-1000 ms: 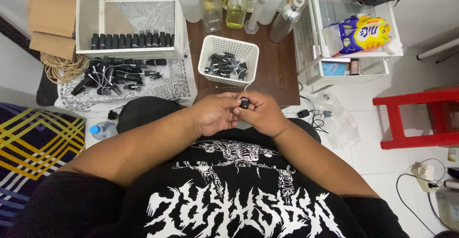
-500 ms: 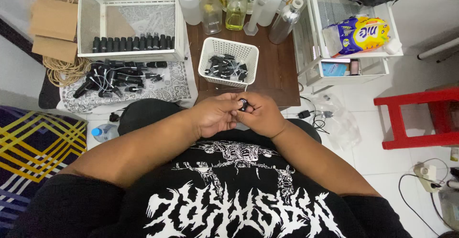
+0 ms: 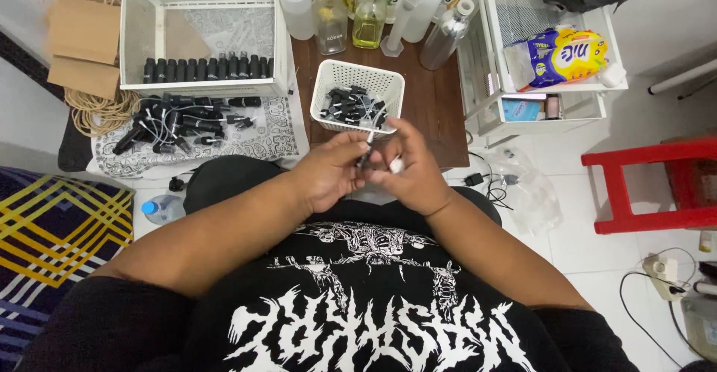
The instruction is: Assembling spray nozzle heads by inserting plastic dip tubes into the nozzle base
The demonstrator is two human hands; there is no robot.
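As seen from the head camera, both hands are brought together just below the white basket (image 3: 357, 81) on the brown table (image 3: 437, 125). A small black sprayer part with a thin white tube (image 3: 367, 146) is pinched between the fingers of the left hand (image 3: 332, 172) and the right hand (image 3: 411, 169); what exactly is being fitted is probably a cap, but it is too small to tell. Loose black pieces are still heaped in the basket, so more seems left to be handled. A row of small black bottles (image 3: 205, 68) is stood upright in the white crate (image 3: 200, 39), which looks like finished stock. More black pieces (image 3: 175, 122) are scattered on the patterned cloth (image 3: 246, 142) in front of it.
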